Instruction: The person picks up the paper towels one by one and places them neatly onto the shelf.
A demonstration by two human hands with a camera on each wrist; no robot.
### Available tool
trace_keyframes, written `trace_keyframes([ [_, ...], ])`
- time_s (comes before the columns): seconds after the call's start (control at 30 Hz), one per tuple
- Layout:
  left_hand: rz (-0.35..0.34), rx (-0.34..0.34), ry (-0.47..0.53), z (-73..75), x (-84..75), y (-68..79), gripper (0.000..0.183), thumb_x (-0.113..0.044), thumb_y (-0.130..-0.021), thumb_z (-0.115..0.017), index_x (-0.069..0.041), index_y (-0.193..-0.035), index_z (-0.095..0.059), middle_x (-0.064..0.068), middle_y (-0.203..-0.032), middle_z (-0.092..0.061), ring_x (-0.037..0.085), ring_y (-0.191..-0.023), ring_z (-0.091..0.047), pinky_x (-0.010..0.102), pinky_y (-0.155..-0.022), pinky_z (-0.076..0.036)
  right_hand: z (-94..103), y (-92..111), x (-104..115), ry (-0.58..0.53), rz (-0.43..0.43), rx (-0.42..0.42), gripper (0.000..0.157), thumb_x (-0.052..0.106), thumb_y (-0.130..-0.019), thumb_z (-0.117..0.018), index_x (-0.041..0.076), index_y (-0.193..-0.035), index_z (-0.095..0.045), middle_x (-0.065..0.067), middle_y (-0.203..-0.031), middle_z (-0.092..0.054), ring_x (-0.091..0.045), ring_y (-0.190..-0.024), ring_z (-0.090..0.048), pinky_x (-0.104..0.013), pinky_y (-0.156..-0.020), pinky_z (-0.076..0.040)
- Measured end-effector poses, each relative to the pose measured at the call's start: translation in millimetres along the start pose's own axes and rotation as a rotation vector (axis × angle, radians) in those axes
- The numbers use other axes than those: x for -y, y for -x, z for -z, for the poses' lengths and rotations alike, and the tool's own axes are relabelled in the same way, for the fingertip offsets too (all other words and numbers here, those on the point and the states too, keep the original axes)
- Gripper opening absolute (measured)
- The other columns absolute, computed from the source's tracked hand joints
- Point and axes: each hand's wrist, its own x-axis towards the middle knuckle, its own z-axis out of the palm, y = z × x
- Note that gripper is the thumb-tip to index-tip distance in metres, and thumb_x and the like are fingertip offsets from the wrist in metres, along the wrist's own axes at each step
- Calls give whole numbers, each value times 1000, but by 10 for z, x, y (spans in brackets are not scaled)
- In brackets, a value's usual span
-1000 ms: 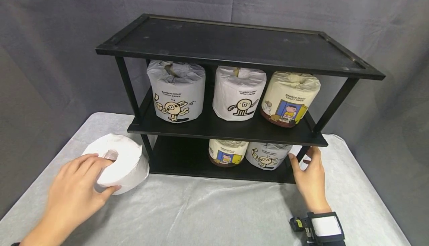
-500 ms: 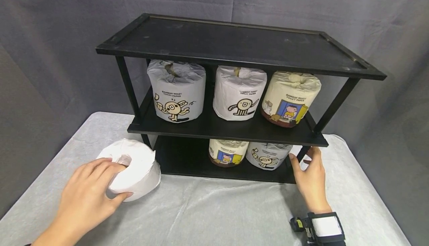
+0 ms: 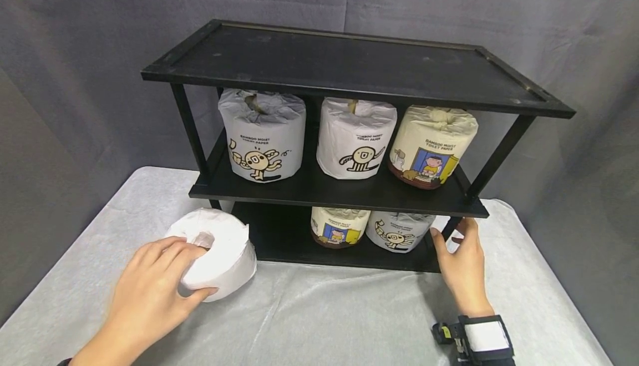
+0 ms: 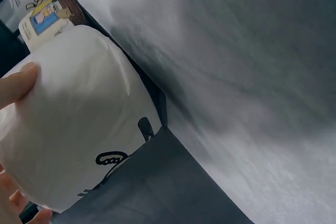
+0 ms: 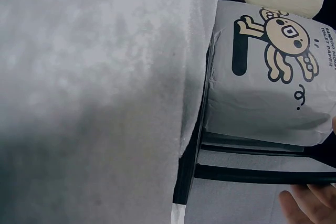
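Note:
My left hand (image 3: pixel 155 288) grips a white-wrapped toilet paper roll (image 3: pixel 227 260), thumb on its near side and fingers at the hole in its top. It is just in front of the lower left corner of a black shelf rack (image 3: pixel 299 197). The left wrist view shows the thumb on the roll (image 4: pixel 79 114), with part of a black print near its lower edge. At the rack's lower right post, my right hand (image 3: pixel 463 266) holds the frame with thumb and fingers. In the right wrist view its fingertips (image 5: pixel 307 203) touch the dark post.
On the lower shelf stand a cream roll (image 3: pixel 339 227) and a white printed roll (image 3: pixel 399 232). The middle shelf carries two white rolls, one at left (image 3: pixel 262 138) and one mid-shelf (image 3: pixel 355 141), plus a cream roll (image 3: pixel 431 150). A pale cloth (image 3: pixel 319 310) covers the table.
My left hand has carried the white roll to the right and slightly toward me, across the front of the rack's left end. My right hand and the rack stay in place.

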Motion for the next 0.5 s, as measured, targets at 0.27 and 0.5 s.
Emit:
trace_keyframes([
  [0.27, -10, 48, 9, -108, -120, -17, 55, -41, -54, -80, -12, -98, -63, 7, -91, -66, 28, -101, -54, 38, -97, -35, 4, -1, 2, 13, -4, 11, 60, 17, -86, -63, -2, -136, -35, -32, -122, -55, -40, -107, -54, -52, -83, -47],
  [0.5, -4, 67, 34, -214, -222, -58, 55, -41, -55, -80, -14, -100, -63, 4, -93, -66, 27, -102, -53, 37, -98, -35, 1, 5, 7, 16, -6, 13, 61, 17, -86, -63, -2, -136, -35, -32, -122, -55, -40, -108, -54, -52, -83, -47],
])
